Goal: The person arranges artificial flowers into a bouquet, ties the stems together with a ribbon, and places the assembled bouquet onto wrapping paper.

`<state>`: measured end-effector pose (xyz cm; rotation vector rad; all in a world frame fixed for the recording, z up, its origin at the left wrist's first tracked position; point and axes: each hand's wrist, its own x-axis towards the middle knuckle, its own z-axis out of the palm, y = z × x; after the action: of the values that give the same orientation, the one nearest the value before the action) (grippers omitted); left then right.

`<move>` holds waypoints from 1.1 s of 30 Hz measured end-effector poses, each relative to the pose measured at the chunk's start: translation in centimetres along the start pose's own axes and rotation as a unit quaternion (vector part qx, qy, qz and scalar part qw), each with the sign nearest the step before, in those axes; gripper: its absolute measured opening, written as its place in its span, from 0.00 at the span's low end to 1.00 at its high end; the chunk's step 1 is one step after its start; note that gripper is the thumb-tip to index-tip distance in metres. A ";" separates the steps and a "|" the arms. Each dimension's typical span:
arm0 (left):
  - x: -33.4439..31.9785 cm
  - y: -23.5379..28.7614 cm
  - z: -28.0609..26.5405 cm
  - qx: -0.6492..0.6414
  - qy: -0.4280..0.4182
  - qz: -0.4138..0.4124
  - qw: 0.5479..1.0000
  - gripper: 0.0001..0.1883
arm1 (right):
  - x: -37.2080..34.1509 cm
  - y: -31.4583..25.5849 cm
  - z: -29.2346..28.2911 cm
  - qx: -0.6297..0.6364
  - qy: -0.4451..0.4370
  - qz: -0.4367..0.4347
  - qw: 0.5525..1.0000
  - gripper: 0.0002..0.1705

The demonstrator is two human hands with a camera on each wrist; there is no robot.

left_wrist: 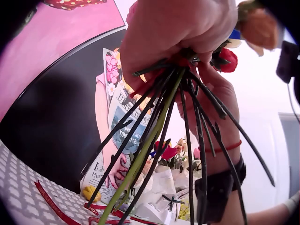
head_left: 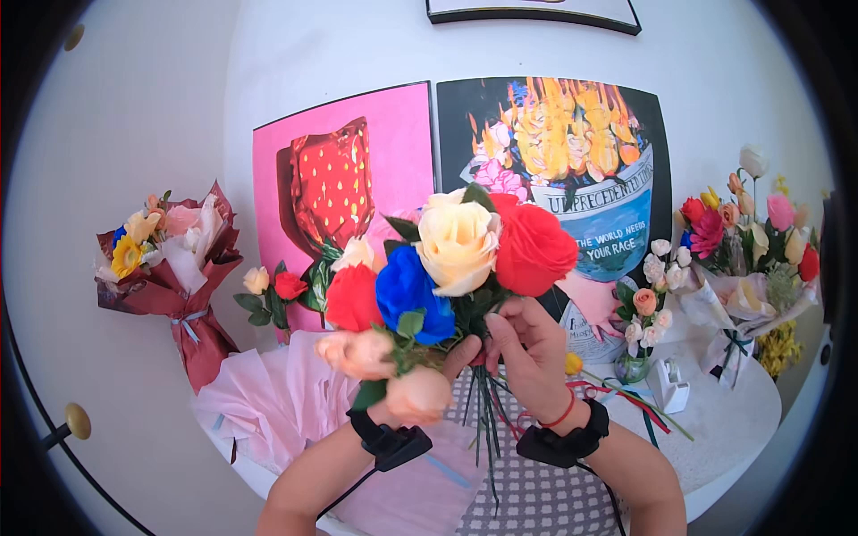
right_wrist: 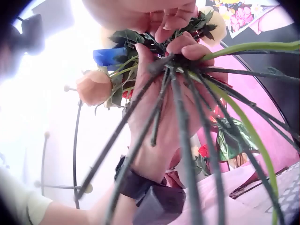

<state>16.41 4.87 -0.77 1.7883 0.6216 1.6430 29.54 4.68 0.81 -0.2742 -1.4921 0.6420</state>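
With the left hand (right_wrist: 159, 110) clamped around the stems (right_wrist: 182, 117) and the right hand (head_left: 527, 344) pinching beside it, the bouquet (head_left: 458, 246) hangs above the table's (head_left: 724, 438) middle; stem gathering appears underway, and the next move calls for steady pressure.

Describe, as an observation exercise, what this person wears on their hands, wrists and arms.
The left hand and right hand are gloveless. Each wrist has a boxy black device on a black strap, with a thin black cable. The right wrist adds a thin red cord bracelet. Forearms are uncovered; a pale sleeve shows higher up.
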 end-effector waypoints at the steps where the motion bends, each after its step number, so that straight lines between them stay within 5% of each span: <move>1: -0.2 0.8 0.4 -0.008 -0.003 -0.018 1.000 0.09 | 0.1 -0.1 0.0 -0.001 0.003 -0.002 1.000 0.03; 5: -0.1 2.6 1.1 -0.043 -0.042 -0.058 0.997 0.11 | 0.5 -0.1 -0.1 -0.060 -0.012 -0.032 0.998 0.03; 9: -0.2 3.1 0.5 0.147 -0.006 -0.043 0.988 0.11 | 0.6 -1.0 -0.1 -0.065 -0.014 0.042 0.997 0.05; 10: 0.1 0.4 -0.5 0.169 -0.005 -0.129 0.977 0.10 | 0.7 -1.0 0.0 -0.043 -0.002 0.046 0.998 0.06; 14: 0.9 -0.7 -0.9 0.112 -0.034 -0.075 0.990 0.10 | 0.8 -1.2 0.6 -0.050 0.040 0.008 0.998 0.06; 17: 1.2 -0.8 -0.9 0.050 -0.056 -0.024 0.997 0.16 | 0.9 -2.0 0.5 -0.024 -0.012 0.092 0.995 0.06; 21: 2.3 -0.1 -0.6 -0.100 -0.057 -0.008 0.993 0.09 | 0.5 -1.9 -0.4 -0.141 -0.030 -0.025 0.989 0.08; 27: 1.9 2.2 -0.6 -0.048 -0.053 -0.036 0.997 0.07 | 0.3 -4.8 -2.2 -0.207 0.027 -0.207 0.956 0.16; 29: 1.3 5.9 -0.1 -0.125 -0.173 0.062 0.975 0.10 | 0.0 -6.1 -2.4 -0.217 0.023 -0.270 0.938 0.17; 33: 1.0 5.4 -1.6 -0.342 -0.086 -0.025 0.935 0.15 | -0.6 -7.6 -2.8 -0.212 0.025 -0.356 0.910 0.19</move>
<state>14.58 2.01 3.82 1.3552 -0.0067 1.4075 34.02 -1.22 4.20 -0.0561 -1.5350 -0.2789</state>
